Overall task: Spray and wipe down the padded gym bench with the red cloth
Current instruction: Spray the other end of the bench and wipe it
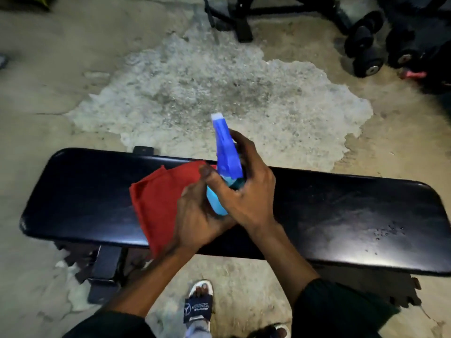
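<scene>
Both hands are gripping a blue spray bottle (225,172) above the black padded bench (329,215): the right hand (246,191) is clamping fingers around its neck, the left hand (197,215) is wrapping its base. The red cloth (158,203) is lying on the bench, just left of the hands.

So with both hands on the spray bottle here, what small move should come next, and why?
Probably tip the nozzle down toward the bench pad and squeeze. The right hand grips the blue spray bottle at its neck while the left hand steadies its base, but the nozzle points away toward the floor. The red cloth lies ready on the pad; droplets show only near the right end.
</scene>
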